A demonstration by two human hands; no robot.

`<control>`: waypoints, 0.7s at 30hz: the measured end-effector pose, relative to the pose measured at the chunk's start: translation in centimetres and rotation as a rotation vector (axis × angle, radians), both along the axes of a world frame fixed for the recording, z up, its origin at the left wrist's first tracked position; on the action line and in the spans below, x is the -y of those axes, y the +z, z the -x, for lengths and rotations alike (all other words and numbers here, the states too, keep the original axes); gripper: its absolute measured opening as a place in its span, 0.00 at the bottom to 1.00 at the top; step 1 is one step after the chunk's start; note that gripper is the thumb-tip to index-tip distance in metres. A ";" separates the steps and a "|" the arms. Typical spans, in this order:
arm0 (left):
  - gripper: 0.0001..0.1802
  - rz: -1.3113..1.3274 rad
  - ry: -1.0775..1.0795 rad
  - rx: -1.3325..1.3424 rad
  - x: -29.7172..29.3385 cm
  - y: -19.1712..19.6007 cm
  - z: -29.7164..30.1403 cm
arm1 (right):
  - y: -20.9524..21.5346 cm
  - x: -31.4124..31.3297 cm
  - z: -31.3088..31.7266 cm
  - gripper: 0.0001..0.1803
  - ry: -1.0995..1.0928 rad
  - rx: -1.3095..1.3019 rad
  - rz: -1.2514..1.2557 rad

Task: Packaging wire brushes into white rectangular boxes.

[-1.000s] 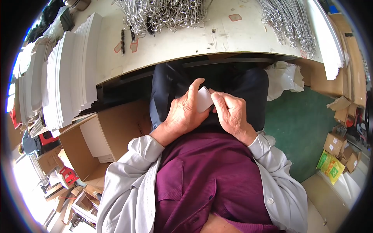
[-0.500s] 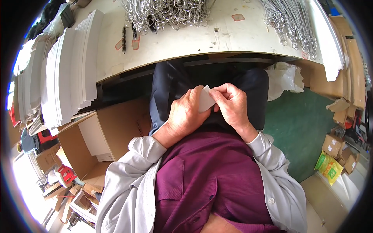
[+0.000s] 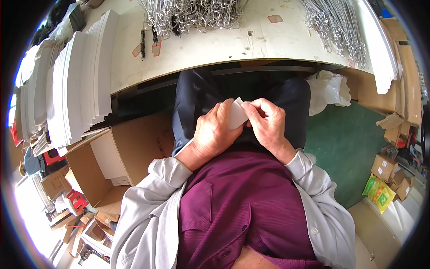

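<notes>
Above my lap, my left hand point(image 3: 215, 131) is closed round a small white card point(image 3: 237, 116), possibly a thin stack of cards or labels. Its fingers wrap the left side and the thumb lies along the lower edge. Thumb and fingertips of my right hand point(image 3: 269, 124) pinch together at the card's upper right edge. Whether a separate sheet is caught between those fingertips is too small to see. Both hands are apart from the table point(image 3: 192, 56) beyond them.
On the table lie a heap of ring-ended metal wires point(image 3: 192, 15), another wire bundle point(image 3: 338, 33) and a black bristle brush point(image 3: 142, 45). White flat boards point(image 3: 74, 89) are stacked at left above an open cardboard box point(image 3: 143, 139). A plastic bag point(image 3: 330, 92) sits at right.
Almost nothing differs. My right fingers have shifted very slightly at the card's edge; my left hand keeps the same hold.
</notes>
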State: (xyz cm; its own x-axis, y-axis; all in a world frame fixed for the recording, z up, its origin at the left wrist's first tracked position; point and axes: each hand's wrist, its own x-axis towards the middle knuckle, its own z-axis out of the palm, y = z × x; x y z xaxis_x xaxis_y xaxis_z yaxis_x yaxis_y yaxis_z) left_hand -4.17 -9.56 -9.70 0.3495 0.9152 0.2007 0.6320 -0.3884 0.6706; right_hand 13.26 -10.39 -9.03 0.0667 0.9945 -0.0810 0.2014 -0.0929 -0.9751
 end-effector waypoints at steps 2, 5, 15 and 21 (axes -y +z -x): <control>0.32 0.051 -0.001 0.053 -0.2 0.4 0.1 | -0.4 0.2 -0.4 0.12 0.033 -0.196 0.045; 0.33 0.134 -0.004 0.072 -0.5 0.7 0.4 | -0.6 0.5 0.2 0.17 0.078 -0.091 -0.110; 0.33 0.165 -0.005 0.119 -0.5 0.4 0.8 | -0.3 0.4 0.6 0.27 0.219 0.089 -0.221; 0.34 0.150 0.006 0.112 -0.4 0.0 1.0 | 0.1 0.3 0.7 0.30 0.257 0.241 -0.259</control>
